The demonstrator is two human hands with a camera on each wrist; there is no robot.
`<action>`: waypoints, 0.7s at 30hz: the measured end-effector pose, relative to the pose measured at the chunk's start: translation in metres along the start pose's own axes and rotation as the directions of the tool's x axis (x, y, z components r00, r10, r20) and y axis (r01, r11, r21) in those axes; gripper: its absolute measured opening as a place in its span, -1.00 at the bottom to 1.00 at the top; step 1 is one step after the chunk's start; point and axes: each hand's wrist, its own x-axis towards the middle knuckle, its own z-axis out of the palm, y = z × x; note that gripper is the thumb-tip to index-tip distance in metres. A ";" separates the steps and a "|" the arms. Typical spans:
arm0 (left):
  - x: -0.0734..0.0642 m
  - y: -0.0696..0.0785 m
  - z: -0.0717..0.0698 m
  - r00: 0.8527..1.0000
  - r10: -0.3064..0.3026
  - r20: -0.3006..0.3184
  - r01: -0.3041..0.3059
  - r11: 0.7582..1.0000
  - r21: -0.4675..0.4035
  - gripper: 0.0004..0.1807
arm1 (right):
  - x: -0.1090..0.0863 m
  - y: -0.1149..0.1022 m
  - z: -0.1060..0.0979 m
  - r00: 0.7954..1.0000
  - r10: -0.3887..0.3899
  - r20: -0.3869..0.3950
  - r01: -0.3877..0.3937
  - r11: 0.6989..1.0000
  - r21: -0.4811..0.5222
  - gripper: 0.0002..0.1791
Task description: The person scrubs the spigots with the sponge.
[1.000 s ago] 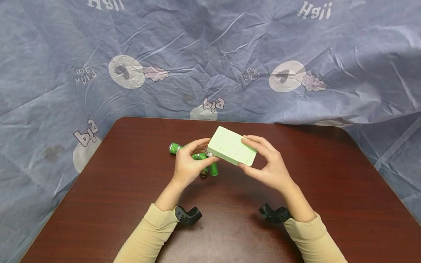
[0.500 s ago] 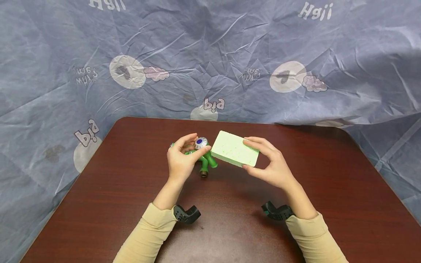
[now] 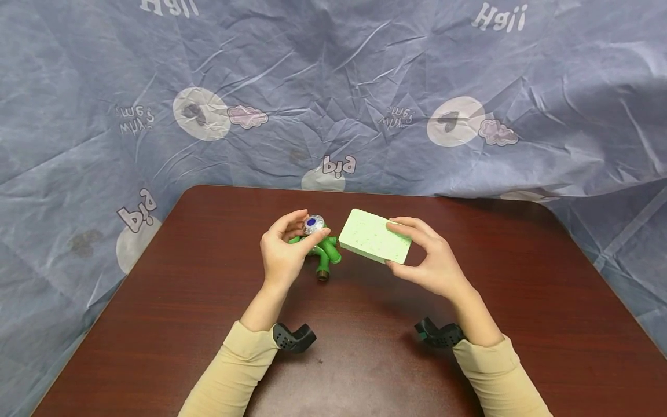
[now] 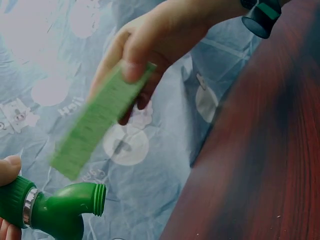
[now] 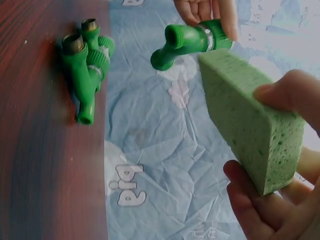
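Note:
My left hand (image 3: 278, 255) grips a green plastic tap (image 4: 62, 210) by its ribbed knob, with the thumb on one side and fingers on the other. The knob's clear top with a blue centre (image 3: 314, 223) faces up toward the head camera. To the right, my right hand (image 3: 435, 258) pinches a light green, porous sponge (image 3: 374, 236) by its right end. A small gap separates the sponge from the tap. In the right wrist view, the tap's threaded spout (image 5: 173, 37) points away from my left hand.
Two more green taps (image 5: 82, 75) with brass threaded ends lie close together on the brown wooden table (image 3: 172, 289), partly hidden by my left hand in the head view. A wrinkled blue printed cloth (image 3: 333, 75) hangs behind the table's far edge.
My left hand has drawn left with the tap, whose knob top came into view from behind the sponge. The sponge has shifted slightly right and down, parting from the tap.

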 end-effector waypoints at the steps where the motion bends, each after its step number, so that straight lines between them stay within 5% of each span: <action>1: 0.000 0.000 0.000 1.000 -0.003 0.002 0.003 1.000 0.001 -0.54 | 0.001 -0.005 -0.001 1.000 0.005 -0.001 -0.005 1.000 0.008 -0.34; 9: -0.001 0.000 0.002 1.000 0.019 -0.004 -0.019 1.000 -0.015 -0.54 | 0.004 -0.019 -0.006 0.995 0.000 0.095 -0.002 1.000 0.028 -0.36; 14: 0.000 -0.001 0.000 1.000 0.019 -0.004 -0.019 0.999 -0.033 -0.55 | 0.001 0.000 -0.007 0.999 0.028 0.020 -0.027 0.999 -0.037 -0.34; 21: -0.001 -0.004 0.003 0.995 0.037 0.096 -0.024 0.991 -0.130 -0.56 | 0.007 -0.019 -0.005 0.992 0.019 -0.127 -0.024 0.999 -0.044 -0.39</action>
